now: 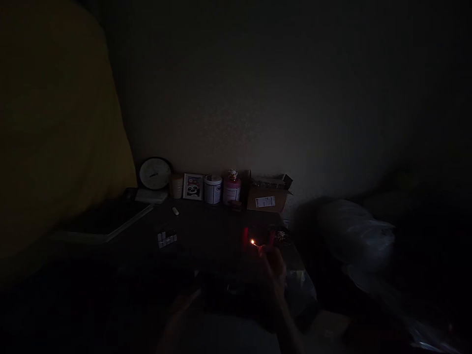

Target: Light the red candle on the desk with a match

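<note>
In dim light, my right hand [272,263] reaches over the table with its fingers pinched on a thin match [256,245]. The match's left tip glows bright orange. Just left of that tip stands a red upright shape [245,236], possibly a candle; whether they touch I cannot tell. A second dark red shape [272,238] shows behind my fingers, beside a dark dish-like thing [282,235] with small pale pieces in it. My left hand [182,302] is low at the table's front edge, dark and blurred, and its fingers cannot be made out.
Along the wall stand a round clock [155,173], a cup [177,187], a framed panda picture [193,187], two jars [213,190] [232,191] and an open cardboard box [266,200]. Small white blocks [167,240] lie on the dark table. A pale plastic bag [356,233] is at right.
</note>
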